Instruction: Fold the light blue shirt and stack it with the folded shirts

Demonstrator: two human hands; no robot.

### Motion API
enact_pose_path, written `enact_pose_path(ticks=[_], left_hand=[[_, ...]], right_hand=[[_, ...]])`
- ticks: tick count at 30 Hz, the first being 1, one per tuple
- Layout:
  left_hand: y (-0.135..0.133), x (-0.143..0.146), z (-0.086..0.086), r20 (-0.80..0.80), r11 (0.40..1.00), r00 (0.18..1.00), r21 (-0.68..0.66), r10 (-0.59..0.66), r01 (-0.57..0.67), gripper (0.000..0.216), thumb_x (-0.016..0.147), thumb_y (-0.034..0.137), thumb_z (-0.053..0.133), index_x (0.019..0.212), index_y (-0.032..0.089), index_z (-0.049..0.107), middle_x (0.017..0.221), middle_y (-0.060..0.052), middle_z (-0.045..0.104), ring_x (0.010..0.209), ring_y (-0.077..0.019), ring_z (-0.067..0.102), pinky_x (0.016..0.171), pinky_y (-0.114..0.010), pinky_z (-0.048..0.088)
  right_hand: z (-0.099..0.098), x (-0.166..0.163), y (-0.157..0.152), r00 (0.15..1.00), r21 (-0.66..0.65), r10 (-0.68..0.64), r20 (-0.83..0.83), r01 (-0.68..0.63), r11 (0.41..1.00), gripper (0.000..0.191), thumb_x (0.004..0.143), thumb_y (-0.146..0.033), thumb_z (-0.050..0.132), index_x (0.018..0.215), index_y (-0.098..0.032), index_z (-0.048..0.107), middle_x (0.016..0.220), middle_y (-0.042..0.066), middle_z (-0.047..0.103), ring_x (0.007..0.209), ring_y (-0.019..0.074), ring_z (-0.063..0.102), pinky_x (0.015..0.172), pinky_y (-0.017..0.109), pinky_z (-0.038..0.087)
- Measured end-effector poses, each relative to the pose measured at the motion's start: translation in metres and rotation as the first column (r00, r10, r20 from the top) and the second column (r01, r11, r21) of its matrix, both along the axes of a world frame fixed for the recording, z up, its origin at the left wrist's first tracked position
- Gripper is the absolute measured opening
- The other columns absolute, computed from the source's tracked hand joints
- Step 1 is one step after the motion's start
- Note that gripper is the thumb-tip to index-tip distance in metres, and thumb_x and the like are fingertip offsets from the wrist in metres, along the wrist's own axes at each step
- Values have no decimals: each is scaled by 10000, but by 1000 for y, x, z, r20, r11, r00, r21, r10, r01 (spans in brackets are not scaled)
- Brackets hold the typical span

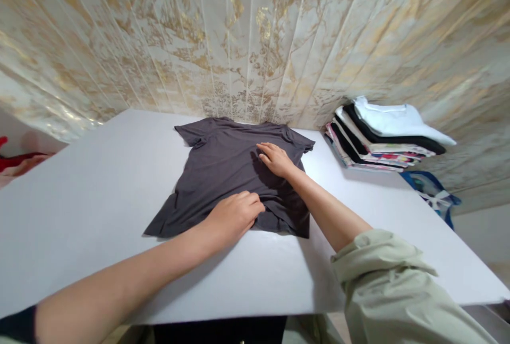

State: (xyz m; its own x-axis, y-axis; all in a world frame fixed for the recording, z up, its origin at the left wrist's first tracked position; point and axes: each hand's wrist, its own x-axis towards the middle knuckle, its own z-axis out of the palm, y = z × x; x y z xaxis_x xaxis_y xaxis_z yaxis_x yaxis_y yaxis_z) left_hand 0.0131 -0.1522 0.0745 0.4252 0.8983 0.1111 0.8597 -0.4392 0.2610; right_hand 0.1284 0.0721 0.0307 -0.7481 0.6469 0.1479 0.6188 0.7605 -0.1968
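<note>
A dark grey T-shirt lies spread out on the white table, its neck toward the curtain and its hem toward me. My left hand is at the hem, fingers curled down and closed on the cloth, which bunches beside them; the fingertips are partly hidden. Over the right half of the shirt's body, my right hand has its fingers stretched out and holds nothing. It casts a shadow on the fabric, and I cannot tell whether it touches it.
A stack of folded clothes stands at the table's back right, a pale blue garment on top. A blue and clear bag sits by the right edge. Behind the white table hangs a gold-patterned curtain. Red cloth shows far left.
</note>
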Motion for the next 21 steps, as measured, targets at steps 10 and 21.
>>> enact_pose_path(ticks=[10,21], left_hand=[[50,24,-28,-125,992,992,124,1,14,75,870,129,542,896,175,596,952,-80,596,930,-229,539,784,-358,410],[14,49,3,423,890,893,-334,-153,310,158,853,193,592,1011,198,607,997,-22,684,854,-143,630,723,-232,460]], right_hand=[[-17,27,8,974,77,-168,155,157,985,545,983,-464,278,1498,-285,284,1559,29,289,1419,217,251,1133,450,221],[-19,28,9,979,79,-151,138,141,987,540,984,-464,272,1485,-270,323,1547,32,316,1411,227,268,1124,457,238]])
